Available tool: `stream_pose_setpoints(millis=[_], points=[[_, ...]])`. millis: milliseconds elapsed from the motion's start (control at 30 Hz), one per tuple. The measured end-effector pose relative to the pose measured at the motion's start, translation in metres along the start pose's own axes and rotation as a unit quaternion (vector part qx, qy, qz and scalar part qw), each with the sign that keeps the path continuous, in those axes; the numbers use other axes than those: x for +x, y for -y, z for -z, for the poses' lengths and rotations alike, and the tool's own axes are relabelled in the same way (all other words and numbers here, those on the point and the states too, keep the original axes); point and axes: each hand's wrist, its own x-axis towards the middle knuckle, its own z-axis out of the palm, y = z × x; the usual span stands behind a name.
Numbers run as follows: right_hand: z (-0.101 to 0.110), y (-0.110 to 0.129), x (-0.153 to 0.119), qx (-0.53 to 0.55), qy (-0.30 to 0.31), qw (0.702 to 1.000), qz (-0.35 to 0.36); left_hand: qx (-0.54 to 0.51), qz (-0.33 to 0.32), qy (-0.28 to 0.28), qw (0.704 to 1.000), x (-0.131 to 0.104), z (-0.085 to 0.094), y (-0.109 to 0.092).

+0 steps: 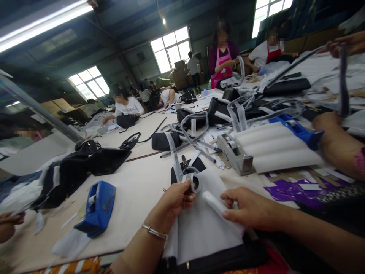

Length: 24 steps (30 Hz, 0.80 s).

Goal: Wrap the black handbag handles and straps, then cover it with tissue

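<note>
My left hand (178,199), wearing a metal bangle, pinches a bag strap (176,163) wrapped in clear film, at a looped end with a dark ring (195,182). Below it a white wrapping sheet (196,236) lies over a black bag (225,260), whose dark edge shows at the bottom. My right hand (248,209) has its thumb and fingers curled around the sheet's rolled edge (213,203). Just beyond my left hand sits a piece of black material with a buckle strap (185,161).
A blue tape dispenser (98,209) stands at left, a grey one (235,154) ahead, another blue one (296,129) at right beside white foam sheets (276,146). Black bags (165,140) and wrapped straps cover the table's middle. A co-worker's arm (339,140) reaches in from the right; others work farther back.
</note>
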Motion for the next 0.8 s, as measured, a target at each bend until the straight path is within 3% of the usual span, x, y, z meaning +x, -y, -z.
stream_pose_setpoints(millis=[167,233,333,433,567,800], points=[[-0.007,-0.005,-0.014,0.161,0.127,0.977,-0.058,0.061,-0.035,-0.021,0.997,-0.013,-0.011,0.015],[-0.014,-0.004,-0.018,0.205,0.143,0.964,-0.087,0.056,-0.039,-0.019,0.998,-0.018,-0.019,0.022],[-0.026,0.005,-0.021,0.217,0.073,0.968,-0.104,0.057,-0.051,-0.020,0.997,-0.024,-0.029,0.028],[-0.035,0.020,-0.020,0.244,0.017,0.966,-0.077,0.072,-0.078,-0.039,0.994,-0.028,-0.034,0.032],[-0.055,0.032,-0.014,0.272,-0.007,0.961,-0.052,0.089,-0.118,-0.058,0.987,-0.035,-0.034,0.046],[-0.098,0.015,-0.017,0.287,-0.019,0.953,-0.092,0.057,-0.153,-0.042,0.986,-0.061,-0.025,0.088]])
